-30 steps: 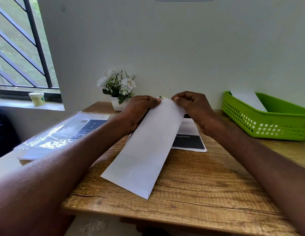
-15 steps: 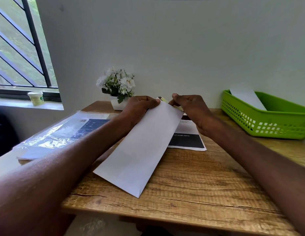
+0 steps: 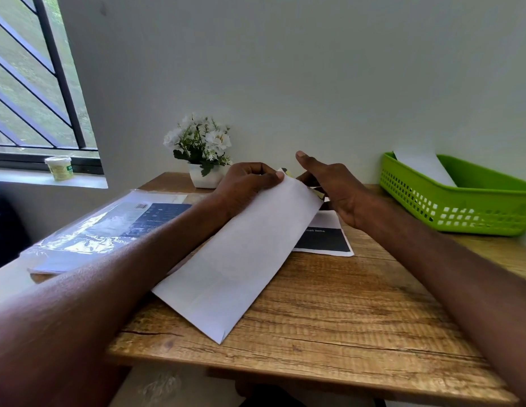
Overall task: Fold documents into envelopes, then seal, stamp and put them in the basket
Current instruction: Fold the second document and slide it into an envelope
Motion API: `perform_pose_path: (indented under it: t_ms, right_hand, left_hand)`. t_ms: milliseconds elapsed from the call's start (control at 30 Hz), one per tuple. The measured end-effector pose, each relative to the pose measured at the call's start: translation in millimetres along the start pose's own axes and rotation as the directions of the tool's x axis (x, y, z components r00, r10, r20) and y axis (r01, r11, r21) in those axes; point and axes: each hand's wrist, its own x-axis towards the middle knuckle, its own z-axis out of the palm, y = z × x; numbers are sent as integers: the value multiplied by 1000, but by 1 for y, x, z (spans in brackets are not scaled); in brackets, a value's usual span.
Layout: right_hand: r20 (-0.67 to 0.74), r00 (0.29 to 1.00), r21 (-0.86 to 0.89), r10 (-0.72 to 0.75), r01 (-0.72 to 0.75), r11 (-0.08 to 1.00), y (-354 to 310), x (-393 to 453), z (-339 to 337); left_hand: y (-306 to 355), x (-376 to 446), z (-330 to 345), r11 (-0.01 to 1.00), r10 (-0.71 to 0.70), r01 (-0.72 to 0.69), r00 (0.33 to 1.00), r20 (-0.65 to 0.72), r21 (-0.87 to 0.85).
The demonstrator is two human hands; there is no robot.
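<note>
Table (image 3: 329,333) of brown wood fills the lower half of the frame. Across its middle lies a long white envelope (image 3: 241,259), tilted, with its near corner low in the centre and its far end toward the upper middle. At the right edge stands a green basket (image 3: 476,212) with a white envelope (image 3: 423,165) leaning inside. At the left lies a clear plastic packet (image 3: 103,227) of papers. A printed sheet (image 3: 326,242) with a dark block shows from under the long envelope. A small white flower pot (image 3: 201,158) stands at the back. The left hand (image 3: 244,183) pinches the far end of the long envelope. The right hand (image 3: 332,186) is beside that end, thumb raised, fingers loosely spread; what it grips I cannot tell.
</note>
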Motion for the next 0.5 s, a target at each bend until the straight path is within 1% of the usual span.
perform_pose_path:
  t_ms: [167, 333, 433, 500]
  right_hand:
    - [72, 996, 6, 47, -47, 999, -1, 0, -4]
    - [92, 994, -4, 67, -67, 998, -1, 2, -7]
    - [126, 988, 13, 85, -87, 996, -1, 1, -7]
    - [135, 988, 48, 73, -80, 996, 0, 1, -7]
  left_hand:
    - [1, -2, 5, 1000, 11, -11, 1000, 5, 5]
    - [3, -2, 7, 1000, 3, -3, 1000, 2, -8]
    - [2, -3, 7, 1000, -8, 7, 1000, -13, -26]
    - [2, -2, 6, 999, -19, 16, 999, -49, -52]
